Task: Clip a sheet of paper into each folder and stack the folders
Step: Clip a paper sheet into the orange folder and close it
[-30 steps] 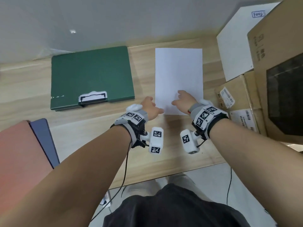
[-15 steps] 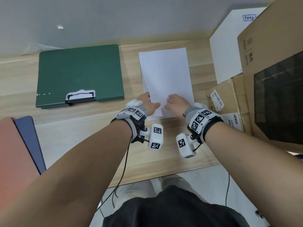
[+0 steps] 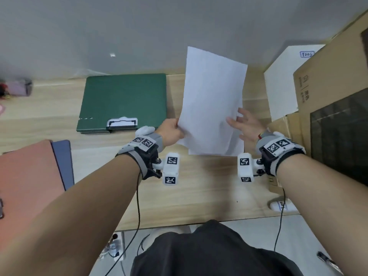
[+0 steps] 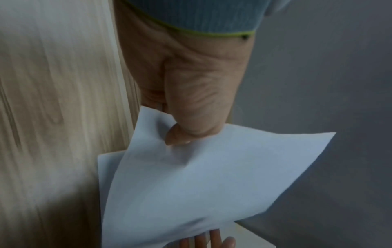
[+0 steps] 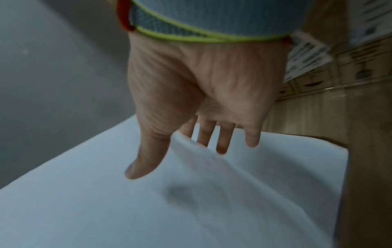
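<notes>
**Left hand lifting one sheet off the stack**

Left hand (image 4: 186, 94) is pinching the sheet of paper (image 3: 212, 100) by its near left corner, thumb on top; the left wrist view is showing a second sheet (image 4: 104, 169) lying beneath on the desk (image 3: 199, 188). Earlier the paper was lying flat; now it is tilting upward. Right hand (image 3: 246, 124) is spreading relaxed fingers under the sheet's right edge. Beyond, the green folder (image 3: 123, 98) is lying shut.

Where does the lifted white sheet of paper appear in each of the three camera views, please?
Head: lifted white sheet of paper, upper centre, raised between both hands.
Left wrist: lower centre, pinched under the left hand.
Right wrist: lower half, below the right hand.
Shared landmark: light wooden table.
</notes>
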`<action>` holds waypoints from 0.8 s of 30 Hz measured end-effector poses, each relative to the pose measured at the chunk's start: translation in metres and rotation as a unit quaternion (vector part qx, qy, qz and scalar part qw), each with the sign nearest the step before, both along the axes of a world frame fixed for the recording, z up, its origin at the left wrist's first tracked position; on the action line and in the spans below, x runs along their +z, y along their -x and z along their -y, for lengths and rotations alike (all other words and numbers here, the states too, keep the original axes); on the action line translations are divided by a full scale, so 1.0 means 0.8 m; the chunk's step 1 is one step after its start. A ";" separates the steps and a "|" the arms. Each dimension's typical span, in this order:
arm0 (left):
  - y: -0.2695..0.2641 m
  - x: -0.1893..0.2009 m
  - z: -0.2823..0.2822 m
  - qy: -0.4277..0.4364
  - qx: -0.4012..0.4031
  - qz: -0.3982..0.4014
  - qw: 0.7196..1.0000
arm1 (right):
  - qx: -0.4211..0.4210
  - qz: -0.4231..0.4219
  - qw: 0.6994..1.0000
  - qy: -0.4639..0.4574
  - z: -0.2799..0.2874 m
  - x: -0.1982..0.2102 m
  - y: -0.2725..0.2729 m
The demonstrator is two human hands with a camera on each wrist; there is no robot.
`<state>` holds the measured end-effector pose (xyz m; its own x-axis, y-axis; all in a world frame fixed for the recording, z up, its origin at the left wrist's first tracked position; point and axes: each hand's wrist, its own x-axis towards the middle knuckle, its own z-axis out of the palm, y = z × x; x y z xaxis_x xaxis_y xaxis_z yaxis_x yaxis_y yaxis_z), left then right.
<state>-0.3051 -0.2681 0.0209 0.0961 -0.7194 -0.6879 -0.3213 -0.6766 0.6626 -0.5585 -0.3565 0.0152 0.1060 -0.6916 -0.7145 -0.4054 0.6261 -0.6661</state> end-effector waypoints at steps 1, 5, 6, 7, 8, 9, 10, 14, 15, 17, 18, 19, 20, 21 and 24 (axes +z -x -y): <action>-0.006 0.008 -0.005 -0.005 0.005 0.005 1.000 | 0.018 0.024 0.999 -0.010 -0.002 0.009 -0.010; -0.022 0.037 -0.023 -0.015 0.007 0.015 1.000 | 0.021 0.070 0.997 -0.015 -0.006 0.020 -0.044; -0.027 0.041 -0.032 -0.010 0.020 0.016 1.000 | 0.025 0.082 0.996 -0.008 -0.009 0.024 -0.053; -0.035 0.041 -0.042 -0.009 0.043 0.021 0.999 | 0.034 0.095 0.995 -0.007 -0.013 0.028 -0.063; -0.041 0.043 -0.053 -0.006 0.072 0.032 0.997 | 0.047 0.103 0.993 -0.013 -0.017 0.031 -0.071; -0.044 0.044 -0.060 -0.009 0.088 0.047 0.995 | 0.052 0.108 0.993 -0.022 -0.020 0.033 -0.075; -0.048 0.046 -0.068 -0.014 0.105 0.068 0.992 | 0.057 0.112 0.992 -0.034 -0.023 0.032 -0.080; -0.075 0.032 -0.132 -0.043 0.156 0.102 0.982 | 0.117 0.110 0.985 -0.056 -0.057 0.026 -0.127; -0.080 0.029 -0.144 -0.056 0.166 0.114 0.978 | 0.139 0.083 0.986 -0.043 -0.064 0.025 -0.137; -0.094 0.025 -0.174 -0.082 0.192 0.113 0.971 | 0.168 0.030 0.985 -0.015 -0.084 0.021 -0.156; -0.104 0.023 -0.190 -0.086 0.202 0.105 0.970 | 0.181 0.014 0.983 -0.002 -0.092 0.017 -0.163; -0.117 0.024 -0.206 -0.098 0.218 0.099 0.966 | 0.196 0.003 0.981 0.009 -0.100 0.012 -0.170; -0.137 0.018 -0.224 -0.111 0.239 0.102 0.959 | 0.208 -0.014 0.978 0.011 -0.107 0.004 -0.176; -0.152 0.015 -0.238 -0.122 0.265 0.101 0.951 | 0.211 -0.028 0.977 0.014 -0.112 0.000 -0.178; -0.212 0.000 -0.279 -0.165 0.298 0.147 0.929 | 0.198 -0.048 0.979 -0.009 -0.128 -0.013 -0.191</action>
<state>-0.1355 -0.0447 0.0211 0.6276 -0.2326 -0.7430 0.0408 -0.9432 0.3298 -0.4055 -0.2537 0.0052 0.2943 -0.5976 -0.7458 -0.6786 0.4189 -0.6034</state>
